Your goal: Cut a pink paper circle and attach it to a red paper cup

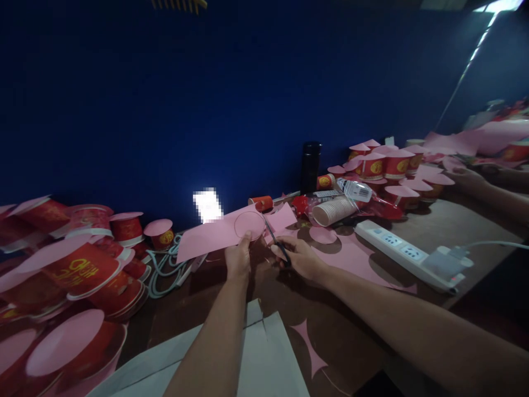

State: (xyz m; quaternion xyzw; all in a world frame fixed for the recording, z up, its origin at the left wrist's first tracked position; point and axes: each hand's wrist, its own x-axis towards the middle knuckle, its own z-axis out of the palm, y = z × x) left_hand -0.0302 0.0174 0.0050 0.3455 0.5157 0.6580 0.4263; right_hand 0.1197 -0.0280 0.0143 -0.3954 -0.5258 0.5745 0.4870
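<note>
My left hand (238, 258) pinches a pink sheet of paper (215, 234) with a circle drawn on it, held up over the brown table (438, 231). My right hand (301, 257) grips black scissors (276, 238), their blades at the paper's right edge beside the circle. Both hands are closed around what they hold. Below my arms lies a white paper bag (264, 358) and a pink offcut (309, 344).
Red paper cups with pink lids (82, 270) pile up at the left; more cups (384, 165) stand at the back right. A white power strip (407, 253), a stack of paper cups (334, 210), a black bottle (309, 165) and cables (165, 267) lie around. Another person's arm (487, 190) rests far right.
</note>
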